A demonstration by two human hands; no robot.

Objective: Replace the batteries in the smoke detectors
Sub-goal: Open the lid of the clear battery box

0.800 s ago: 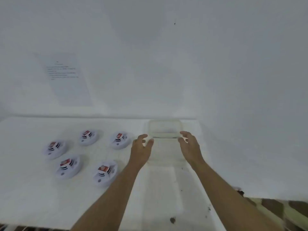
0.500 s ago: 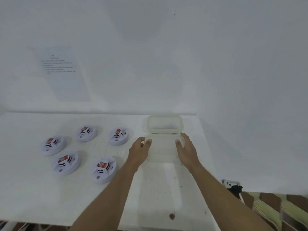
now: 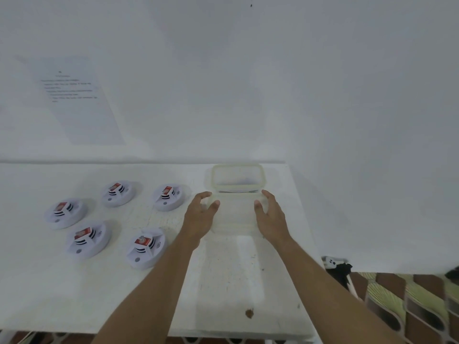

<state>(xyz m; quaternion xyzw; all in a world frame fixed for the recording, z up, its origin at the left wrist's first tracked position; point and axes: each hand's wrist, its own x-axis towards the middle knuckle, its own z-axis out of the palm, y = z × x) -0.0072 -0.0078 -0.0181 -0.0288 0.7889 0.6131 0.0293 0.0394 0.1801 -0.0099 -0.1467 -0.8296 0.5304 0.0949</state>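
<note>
Several white round smoke detectors lie on the left half of the white table (image 3: 62,281), each with a red battery on top; the nearest smoke detector (image 3: 146,247) is just left of my left forearm. Two clear plastic containers stand at the table's right end, one behind the other. My left hand (image 3: 198,217) and my right hand (image 3: 272,217) hold the near container (image 3: 234,214) by its left and right sides, fingers curled over its edges. The far container (image 3: 261,178) sits open against the wall; its contents are unclear.
A printed paper sheet (image 3: 74,100) hangs on the wall at the left. The table's right edge (image 3: 306,234) runs close to my right arm. A brown stain (image 3: 249,313) marks the near tabletop. Below right, a white device (image 3: 331,261) lies beside patterned flooring (image 3: 409,306).
Both hands stay at the near container's sides and have closed in on its edges. The view has tilted down a little, showing more of the floor at the right.
</note>
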